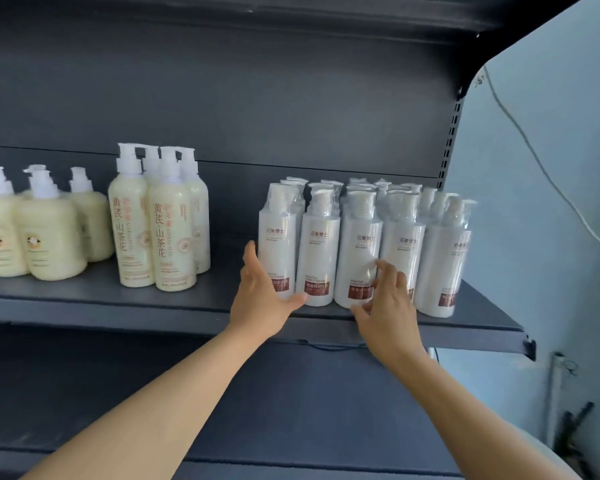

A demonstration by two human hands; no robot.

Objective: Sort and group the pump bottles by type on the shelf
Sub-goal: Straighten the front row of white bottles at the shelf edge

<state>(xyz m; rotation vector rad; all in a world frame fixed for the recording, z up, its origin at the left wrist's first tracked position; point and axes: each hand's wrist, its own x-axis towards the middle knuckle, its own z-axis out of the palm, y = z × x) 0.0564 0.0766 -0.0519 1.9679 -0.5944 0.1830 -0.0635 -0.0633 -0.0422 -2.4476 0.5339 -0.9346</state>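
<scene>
Head view: we note both hands raised to the dark shelf, working at the block of white pump bottles that stands in several rows toward the shelf's right end. Our left hand is spread, palm flat against the outer side of the leftmost white bottle, thumb reaching under the front of its neighbour. Our right hand is also spread, fingers loosely curled and touching the lower front of the third bottle in the front row; it grips nothing. Well to the left of the left hand stand the tall cream bottles with red lettering, tightly clustered, and beyond them the squat cream bottles at the far left, partly cut by the frame edge. Three types thus already sit in separate groups with clear gaps between. Judgement: the step in hand is squaring up the white group, pressing it together from the left and front. Next move likely calls for a gentle, even push low on the bodies, since the tall wrapped bottles look top-heavy and the rightmost one stands near the front edge, leaning slightly.
</scene>
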